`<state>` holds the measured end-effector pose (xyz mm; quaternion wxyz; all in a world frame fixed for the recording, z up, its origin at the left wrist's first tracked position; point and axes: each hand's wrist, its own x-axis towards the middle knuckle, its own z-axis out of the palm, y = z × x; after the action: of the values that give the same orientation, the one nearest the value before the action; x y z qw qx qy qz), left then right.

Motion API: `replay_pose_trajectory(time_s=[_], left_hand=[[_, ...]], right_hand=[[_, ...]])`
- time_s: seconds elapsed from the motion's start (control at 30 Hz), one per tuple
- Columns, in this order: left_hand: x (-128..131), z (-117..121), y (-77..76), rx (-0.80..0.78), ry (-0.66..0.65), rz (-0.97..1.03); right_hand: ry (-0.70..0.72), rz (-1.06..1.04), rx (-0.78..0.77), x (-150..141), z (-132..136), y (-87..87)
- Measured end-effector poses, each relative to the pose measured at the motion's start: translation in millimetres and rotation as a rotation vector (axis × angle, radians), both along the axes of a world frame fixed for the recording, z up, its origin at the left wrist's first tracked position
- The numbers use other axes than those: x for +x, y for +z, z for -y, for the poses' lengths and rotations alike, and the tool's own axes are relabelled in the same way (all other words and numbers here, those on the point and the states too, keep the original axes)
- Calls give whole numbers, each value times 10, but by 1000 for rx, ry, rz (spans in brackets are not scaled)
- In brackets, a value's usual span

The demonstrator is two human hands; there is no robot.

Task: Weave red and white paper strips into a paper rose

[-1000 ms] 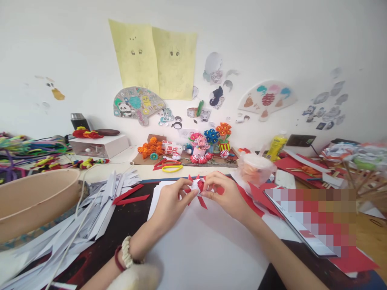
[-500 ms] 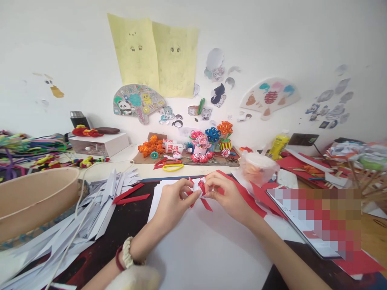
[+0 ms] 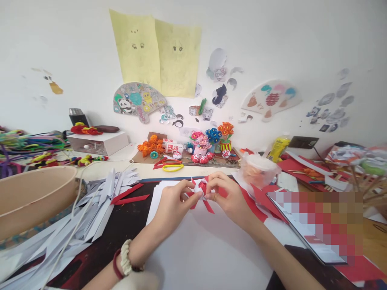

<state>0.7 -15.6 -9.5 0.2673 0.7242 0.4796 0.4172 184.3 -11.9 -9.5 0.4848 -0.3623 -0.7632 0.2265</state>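
Observation:
Between my two hands is a small woven ball of red and white paper strips [image 3: 200,187], with loose red and white strip ends sticking out below and above it. My left hand [image 3: 178,199] pinches its left side between thumb and fingers. On the other side, my right hand [image 3: 225,197] is closed on it, thumb and fingertips pressed together. The ball is held above a stack of white paper [image 3: 208,249]. Fingers cover part of the ball, so its far side is hidden.
Cut white paper strips [image 3: 99,201] and two red strips [image 3: 130,194] lie left, near a beige basin [image 3: 36,193]. Yellow-handled scissors [image 3: 173,167] and paper-strip balls [image 3: 201,155] sit behind. Right are red paper sheets [image 3: 269,197], a tablet [image 3: 314,233] and a plastic-wrapped cup [image 3: 260,167].
The view has shifted slightly. My right fingers have moved a little on the ball, and more of its red middle shows between my hands. Both hands keep their hold.

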Motion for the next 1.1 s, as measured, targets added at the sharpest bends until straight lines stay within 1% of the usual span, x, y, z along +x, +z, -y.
replay_pose_trajectory(time_s=[0.1, 0.17, 0.23, 0.3, 0.37, 0.47, 0.53, 0.6, 0.73, 0.8, 0.93, 1.1], left_hand=[[0, 11, -9, 75, -45, -23], [0, 21, -14, 114, -31, -40], [-2, 27, -15, 142, 14, -40], [-5, 29, -12, 163, 62, -14], [-8, 26, -5, 177, 83, 24], [-13, 19, 4, 184, 78, 71], [-17, 15, 8, 179, 52, 84], [-24, 10, 12, 167, 8, 89], [-47, 5, 26, 124, -96, 74], [-58, 8, 30, 139, -116, 48], [-59, 26, 21, 196, -61, 24], [-40, 44, 0, 201, -8, 36]], right_hand=[[-48, -17, 44, -9, -10, -17], [-81, -32, 65, -5, -23, -36], [-114, -70, 42, 10, -45, -60], [-117, -126, -45, 32, -74, -86], [-69, -152, -171, 49, -99, -106], [51, -161, -326, 42, -111, -119], [82, -175, -360, 22, -106, -121], [53, -185, -327, 7, -102, -123], [-20, -163, -210, 27, -113, -117], [-33, -137, -177, 53, -119, -108], [-30, -54, -94, 76, -96, -83], [0, 26, -5, 27, -23, -46]])
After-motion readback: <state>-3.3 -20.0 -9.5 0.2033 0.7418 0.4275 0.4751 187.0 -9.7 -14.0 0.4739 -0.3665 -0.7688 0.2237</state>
